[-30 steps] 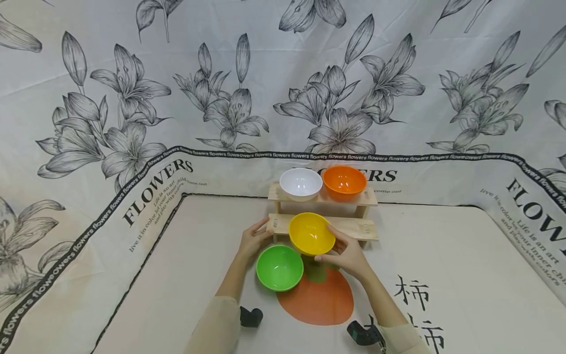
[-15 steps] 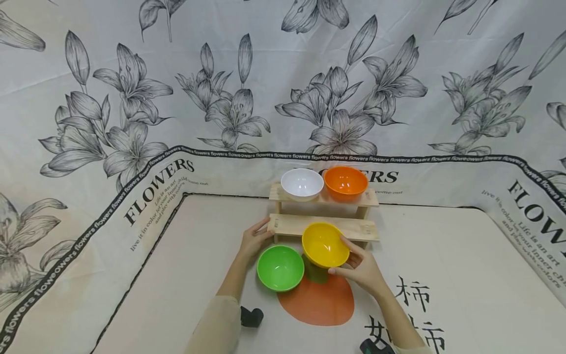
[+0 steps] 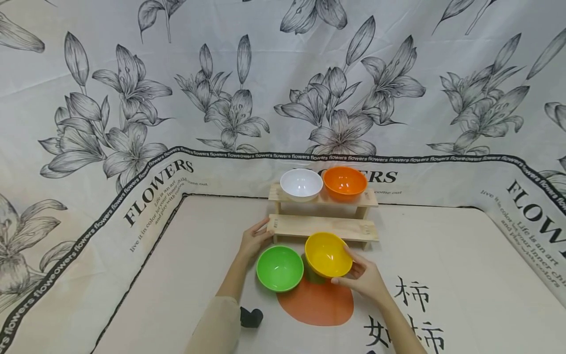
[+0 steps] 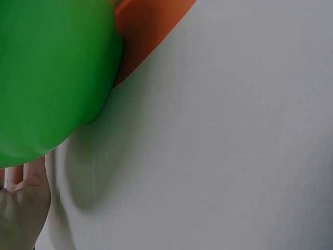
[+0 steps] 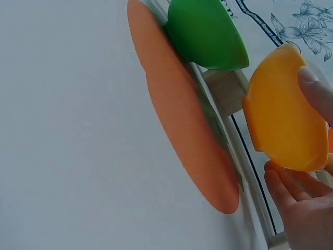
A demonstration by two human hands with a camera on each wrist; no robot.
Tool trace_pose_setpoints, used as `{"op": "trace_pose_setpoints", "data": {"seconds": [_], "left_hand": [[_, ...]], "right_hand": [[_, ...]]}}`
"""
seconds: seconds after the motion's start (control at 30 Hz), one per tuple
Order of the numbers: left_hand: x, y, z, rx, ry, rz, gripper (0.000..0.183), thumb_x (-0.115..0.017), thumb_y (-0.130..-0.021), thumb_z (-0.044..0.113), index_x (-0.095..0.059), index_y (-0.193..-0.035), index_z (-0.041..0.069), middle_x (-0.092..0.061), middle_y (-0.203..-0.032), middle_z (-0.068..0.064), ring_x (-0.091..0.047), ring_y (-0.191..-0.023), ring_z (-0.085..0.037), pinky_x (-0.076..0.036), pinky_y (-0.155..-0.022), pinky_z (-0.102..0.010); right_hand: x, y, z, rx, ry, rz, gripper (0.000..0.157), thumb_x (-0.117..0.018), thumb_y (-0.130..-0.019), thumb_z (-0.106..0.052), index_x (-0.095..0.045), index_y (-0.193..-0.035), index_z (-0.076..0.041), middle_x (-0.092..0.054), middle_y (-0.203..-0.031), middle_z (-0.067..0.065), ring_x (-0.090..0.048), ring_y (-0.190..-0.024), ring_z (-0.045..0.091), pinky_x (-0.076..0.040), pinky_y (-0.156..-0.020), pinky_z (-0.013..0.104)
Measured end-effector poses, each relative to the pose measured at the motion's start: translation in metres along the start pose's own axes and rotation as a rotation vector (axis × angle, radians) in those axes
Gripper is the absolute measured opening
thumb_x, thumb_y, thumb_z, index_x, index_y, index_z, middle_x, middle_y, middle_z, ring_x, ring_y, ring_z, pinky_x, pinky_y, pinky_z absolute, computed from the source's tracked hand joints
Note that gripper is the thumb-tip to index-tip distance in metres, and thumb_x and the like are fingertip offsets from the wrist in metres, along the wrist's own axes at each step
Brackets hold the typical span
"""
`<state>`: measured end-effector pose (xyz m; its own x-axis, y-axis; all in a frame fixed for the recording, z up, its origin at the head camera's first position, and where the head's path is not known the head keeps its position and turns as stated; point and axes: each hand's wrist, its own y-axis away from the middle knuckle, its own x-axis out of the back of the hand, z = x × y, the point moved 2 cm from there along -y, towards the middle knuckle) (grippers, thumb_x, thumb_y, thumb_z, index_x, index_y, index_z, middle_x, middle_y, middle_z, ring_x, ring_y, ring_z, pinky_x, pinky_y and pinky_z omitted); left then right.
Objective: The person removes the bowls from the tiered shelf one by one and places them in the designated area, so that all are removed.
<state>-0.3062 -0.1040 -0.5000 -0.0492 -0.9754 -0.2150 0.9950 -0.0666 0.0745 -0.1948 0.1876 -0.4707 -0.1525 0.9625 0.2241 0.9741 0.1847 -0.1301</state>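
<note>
My right hand point(image 3: 364, 278) grips a yellow bowl point(image 3: 328, 254) by its right side, with the thumb near the front rim and fingers underneath. In the right wrist view the yellow bowl point(image 5: 289, 109) hangs above the tablecloth. My left hand point(image 3: 255, 239) holds the left end of the lower board of a two-tier wooden stand point(image 3: 323, 226). A green bowl point(image 3: 280, 269) rests on the cloth between the arms, left of the yellow one. It partly hides the left hand point(image 4: 26, 203) in the left wrist view.
On the stand's upper board sit a white bowl point(image 3: 301, 184) and an orange bowl point(image 3: 345, 183). An orange persimmon print point(image 3: 316, 307) marks the tablecloth, with black characters to its right. A flower-printed cloth point(image 3: 239, 118) rises behind the stand.
My right hand has brought the yellow bowl toward me and a little to the right, off from before the lower board. The left hand keeps its place at the stand.
</note>
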Motion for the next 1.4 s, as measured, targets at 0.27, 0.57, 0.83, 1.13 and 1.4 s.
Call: {"op": "trace_pose_setpoints", "data": {"seconds": [0.27,0.57,0.83,1.13,1.4], "left_hand": [[0.001,-0.001,0.000,-0.004,-0.012,0.000,0.055,-0.066,-0.084,-0.001,-0.047,-0.136,0.003,-0.049,-0.132,-0.027,-0.052,-0.121,-0.035,-0.052,-0.093,-0.030],[0.001,-0.001,-0.001,-0.009,-0.019,-0.003,0.055,-0.066,-0.084,-0.001,-0.047,-0.136,0.003,-0.049,-0.132,-0.027,-0.051,-0.121,-0.035,-0.052,-0.094,-0.031],[0.000,0.000,0.000,-0.007,-0.023,-0.010,0.055,-0.066,-0.085,0.001,-0.047,-0.136,0.004,-0.049,-0.133,-0.027,-0.051,-0.121,-0.034,-0.051,-0.094,-0.030],[0.000,0.000,0.000,-0.006,-0.036,-0.015,0.054,-0.065,-0.086,0.002,-0.047,-0.137,0.004,-0.048,-0.133,-0.028,-0.051,-0.121,-0.035,-0.050,-0.096,-0.031],[0.000,-0.001,-0.002,0.011,-0.028,0.007,0.054,-0.066,-0.084,0.000,-0.049,-0.136,0.005,-0.050,-0.131,-0.026,-0.052,-0.121,-0.033,-0.051,-0.094,-0.029]], "right_hand": [[0.000,0.005,0.006,-0.017,0.028,-0.004,0.082,-0.078,-0.075,-0.004,-0.031,-0.142,0.008,-0.032,-0.146,0.026,-0.043,-0.127,0.042,-0.047,-0.098,0.030],[-0.001,0.010,0.012,-0.064,0.010,-0.015,0.086,-0.080,-0.072,-0.005,-0.031,-0.142,0.008,-0.032,-0.146,0.026,-0.041,-0.128,0.041,-0.044,-0.100,0.027],[-0.003,0.015,0.016,-0.084,-0.002,-0.019,0.087,-0.080,-0.071,-0.005,-0.031,-0.141,0.008,-0.031,-0.147,0.026,-0.040,-0.129,0.042,-0.044,-0.101,0.030],[-0.006,0.016,0.018,-0.074,-0.021,-0.036,0.087,-0.080,-0.071,-0.004,-0.031,-0.142,0.008,-0.031,-0.147,0.026,-0.039,-0.129,0.042,-0.043,-0.101,0.024],[-0.007,0.016,0.018,-0.079,-0.012,-0.035,0.086,-0.080,-0.073,-0.006,-0.031,-0.142,0.007,-0.031,-0.147,0.025,-0.040,-0.130,0.041,-0.043,-0.102,0.027]]}}
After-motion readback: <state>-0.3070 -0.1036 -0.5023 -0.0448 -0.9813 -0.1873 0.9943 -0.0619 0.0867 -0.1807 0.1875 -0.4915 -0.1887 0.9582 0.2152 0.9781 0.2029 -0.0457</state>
